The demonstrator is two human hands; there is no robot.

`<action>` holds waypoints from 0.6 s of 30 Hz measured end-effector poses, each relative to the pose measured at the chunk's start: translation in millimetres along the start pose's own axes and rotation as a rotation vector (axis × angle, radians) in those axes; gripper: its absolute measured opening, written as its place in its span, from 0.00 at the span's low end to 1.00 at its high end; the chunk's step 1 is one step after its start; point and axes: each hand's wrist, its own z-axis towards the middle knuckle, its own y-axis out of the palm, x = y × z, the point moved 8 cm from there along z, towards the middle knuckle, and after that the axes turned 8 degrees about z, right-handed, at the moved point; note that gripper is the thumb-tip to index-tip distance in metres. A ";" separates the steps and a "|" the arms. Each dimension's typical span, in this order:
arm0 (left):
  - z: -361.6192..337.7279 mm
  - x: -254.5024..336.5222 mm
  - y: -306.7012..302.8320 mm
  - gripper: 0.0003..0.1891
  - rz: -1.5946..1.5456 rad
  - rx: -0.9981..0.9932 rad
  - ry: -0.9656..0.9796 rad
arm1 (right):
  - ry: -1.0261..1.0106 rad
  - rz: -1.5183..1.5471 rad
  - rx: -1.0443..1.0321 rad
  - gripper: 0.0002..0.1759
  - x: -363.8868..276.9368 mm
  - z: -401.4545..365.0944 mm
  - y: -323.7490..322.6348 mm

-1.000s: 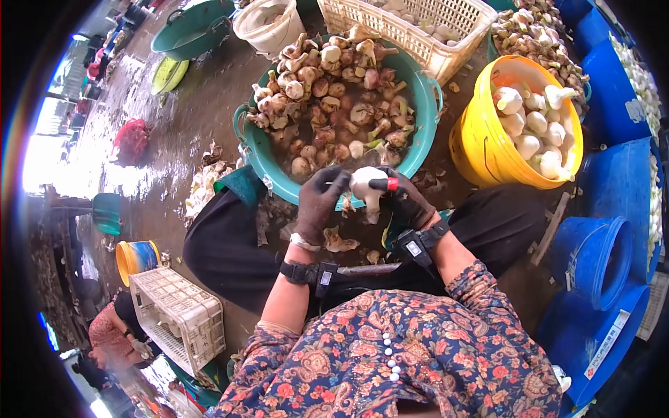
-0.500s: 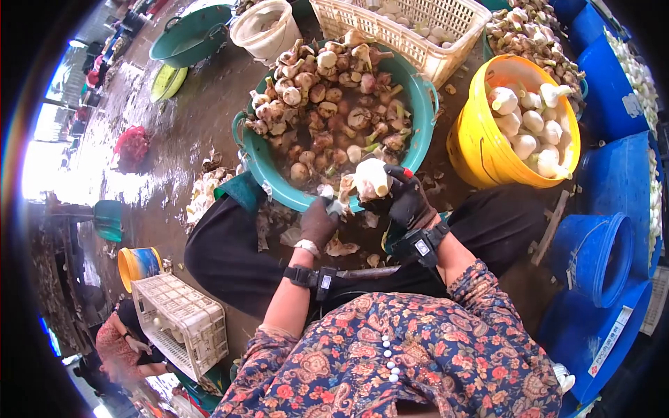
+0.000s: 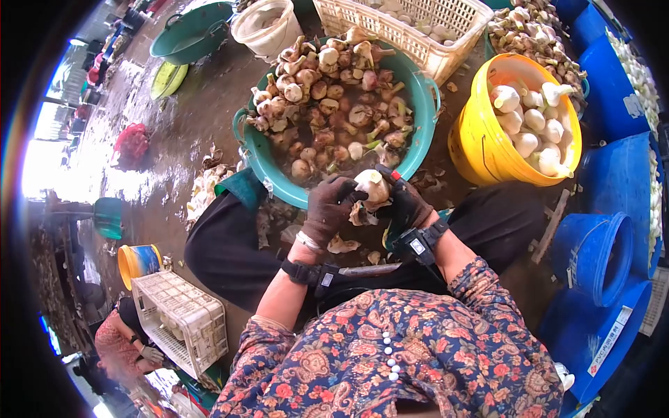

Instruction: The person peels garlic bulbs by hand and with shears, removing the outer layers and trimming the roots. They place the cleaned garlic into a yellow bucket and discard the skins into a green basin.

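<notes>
My right hand (image 3: 410, 207) grasps the garlic bulb (image 3: 374, 187) by the green basin's (image 3: 287, 194) near rim; my left hand (image 3: 326, 212) pinches at its loose skin (image 3: 359, 214); a steady hold and gentle downward pull should spare the cloves.

The wet brown floor (image 3: 209, 97) carries the teal tub (image 3: 259, 164), yellow bucket (image 3: 468, 146) and scattered peelings (image 3: 203, 195).

Teal tub (image 3: 259, 164), yellow bucket (image 3: 468, 136), blue bucket (image 3: 584, 259); I see a navy shirt (image 3: 390, 348), red-orange floral pattern.
</notes>
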 end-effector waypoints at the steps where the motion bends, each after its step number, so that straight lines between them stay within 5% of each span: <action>1: -4.1 0.0 6.3 0.08 0.104 -0.071 0.006 | 0.027 0.042 0.015 0.25 2.1 -1.5 -0.3; 3: -19.1 9.6 25.2 0.10 0.217 -0.257 0.002 | 0.046 0.078 0.035 0.24 9.5 5.3 -9.6; 5: -47.1 20.7 50.9 0.10 0.304 -0.610 0.106 | -0.432 -0.233 0.009 0.26 -5.0 16.2 -24.6; 7: -53.1 5.2 55.2 0.10 0.280 -0.589 0.085 | -0.401 -0.161 -0.073 0.21 -27.2 1.4 -10.5; 9: -37.7 -32.6 23.6 0.10 -0.093 -0.085 -0.294 | 0.253 0.527 -0.195 0.24 5.3 3.8 -3.2; 11: -6.0 2.3 -9.1 0.19 -0.086 0.093 -0.152 | 0.161 0.457 -0.252 0.25 5.2 0.7 5.2; 13: 5.0 16.6 -9.0 0.23 0.071 0.074 0.032 | -0.547 -0.509 -0.239 0.21 -25.6 -2.6 12.3; 15: 5.7 25.3 -3.5 0.24 0.183 0.074 0.055 | -0.556 -0.520 -0.213 0.23 -18.5 4.0 4.7; 17: 4.9 27.2 2.1 0.25 0.290 0.072 0.080 | 0.223 0.437 -0.113 0.21 27.9 17.2 -17.4; 18: 3.4 25.3 3.7 0.24 0.264 0.107 0.111 | 0.220 0.438 -0.108 0.21 24.5 13.3 -13.5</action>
